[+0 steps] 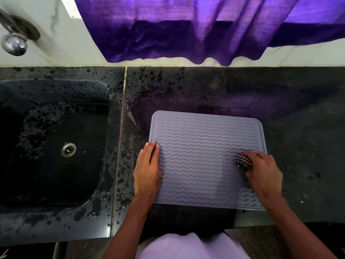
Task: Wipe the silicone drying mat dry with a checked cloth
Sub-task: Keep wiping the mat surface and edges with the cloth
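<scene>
Forearms [130, 230] reach to the silicone drying mat [201, 139], flat on the counter [242, 94] beside the sink [37, 128] — left hand [147, 171] pins its edge with straight fingers, right hand [265, 171] clutches the balled checked cloth [242, 160] — so strokes should follow the wavy grooves.

matt ribbed silicone mat [203, 150], wet glossy stone counter [214, 90]

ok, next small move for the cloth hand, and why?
Probably drag the checked cloth leftward across the mat: the right hand grips it bunched near the mat's right edge, most ribbed surface lies to its left, and the left hand presses the left edge.
</scene>
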The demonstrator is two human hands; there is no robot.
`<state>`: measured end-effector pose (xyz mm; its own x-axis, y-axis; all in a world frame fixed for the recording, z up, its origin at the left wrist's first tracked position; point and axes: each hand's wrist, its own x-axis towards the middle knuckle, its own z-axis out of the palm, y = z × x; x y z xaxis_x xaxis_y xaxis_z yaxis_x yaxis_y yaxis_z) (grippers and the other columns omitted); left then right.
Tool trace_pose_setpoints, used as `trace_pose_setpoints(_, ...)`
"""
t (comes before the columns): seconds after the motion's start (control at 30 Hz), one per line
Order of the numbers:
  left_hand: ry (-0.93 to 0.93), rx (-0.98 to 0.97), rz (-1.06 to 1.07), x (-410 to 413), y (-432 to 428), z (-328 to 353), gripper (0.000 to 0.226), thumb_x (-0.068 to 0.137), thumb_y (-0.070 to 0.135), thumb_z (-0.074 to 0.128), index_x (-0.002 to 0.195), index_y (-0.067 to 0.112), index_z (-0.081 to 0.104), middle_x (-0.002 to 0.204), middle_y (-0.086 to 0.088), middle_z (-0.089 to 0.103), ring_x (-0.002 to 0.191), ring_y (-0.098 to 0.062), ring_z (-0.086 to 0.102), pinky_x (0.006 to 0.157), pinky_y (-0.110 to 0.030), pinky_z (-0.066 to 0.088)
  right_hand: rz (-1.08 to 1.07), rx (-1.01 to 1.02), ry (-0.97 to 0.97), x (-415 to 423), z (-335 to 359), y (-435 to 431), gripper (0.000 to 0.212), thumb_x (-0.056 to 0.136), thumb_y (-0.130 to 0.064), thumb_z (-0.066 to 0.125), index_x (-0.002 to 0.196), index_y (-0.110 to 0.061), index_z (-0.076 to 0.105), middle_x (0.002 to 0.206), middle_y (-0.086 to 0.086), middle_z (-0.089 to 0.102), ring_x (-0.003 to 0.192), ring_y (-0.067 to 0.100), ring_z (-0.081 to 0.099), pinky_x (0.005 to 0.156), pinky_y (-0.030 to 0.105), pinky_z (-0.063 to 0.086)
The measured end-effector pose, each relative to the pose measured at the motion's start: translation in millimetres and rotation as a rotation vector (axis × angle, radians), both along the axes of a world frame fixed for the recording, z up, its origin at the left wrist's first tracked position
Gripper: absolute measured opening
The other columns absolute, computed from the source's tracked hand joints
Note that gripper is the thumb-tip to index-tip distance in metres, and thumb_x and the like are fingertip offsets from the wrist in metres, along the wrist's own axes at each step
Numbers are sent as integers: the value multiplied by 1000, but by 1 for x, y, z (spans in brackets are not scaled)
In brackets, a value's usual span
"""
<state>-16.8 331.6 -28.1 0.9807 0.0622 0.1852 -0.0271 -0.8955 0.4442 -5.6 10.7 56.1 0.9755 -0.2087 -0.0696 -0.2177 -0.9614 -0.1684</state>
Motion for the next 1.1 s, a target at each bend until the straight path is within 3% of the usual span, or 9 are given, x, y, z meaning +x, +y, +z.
trace_pose_setpoints(0.13,-49,11,-14,1,-11,1,45,94,-2,44,136,-3,60,144,-18,58,133,-34,57,108,-49,50,140,176,-72,0,6,48,51,68,-1,73,115,-22,67,108,-1,67,98,20,55,80,29,43)
trace_pose_setpoints(0.23,-29,50,-57,2,-10,-1,45,94,3,46,136,-4,60,143,-21,57,132,-37,57,103,-50,53,292,265,-122,7,7,112,53,65,1,77,112,-22,69,105,-3,68,98,18,57,83,30,46)
trace_pose_setpoints(0.4,-8,43,-61,2,-8,3,47,93,7,51,138,-1,58,147,-17,55,136,-32,54,105,-44,53,457,240,5,13,-7,169,50,76,-3,70,121,-26,62,112,-2,62,108,22,54,81,43,54)
trace_pose_setpoints(0.57,-27,17,-57,0,-8,3,45,97,9,50,141,2,58,149,-12,54,138,-28,53,105,-42,53,380,182,3,8,-11,124,50,73,-5,72,116,-30,65,110,-5,64,107,21,56,77,40,55)
trace_pose_setpoints(0.7,-41,29,-71,-1,-7,2,45,97,10,49,141,0,58,149,-13,54,138,-28,53,101,-44,56,262,111,-32,0,-13,56,59,54,1,80,107,-26,71,101,-2,67,94,24,60,70,36,54)
trace_pose_setpoints(0.93,-46,37,-62,-1,-9,1,46,98,10,48,141,0,57,150,-14,53,139,-29,51,99,-49,57,-3,-11,30,-11,2,-53,56,60,2,71,107,-29,70,101,-1,64,95,28,54,63,38,51)
trace_pose_setpoints(1.1,-46,54,-46,0,-12,1,47,98,14,42,141,0,57,149,-14,54,138,-29,52,100,-48,56,-39,-29,-6,-16,8,-61,53,59,4,72,106,-19,70,99,5,65,93,32,54,63,37,48)
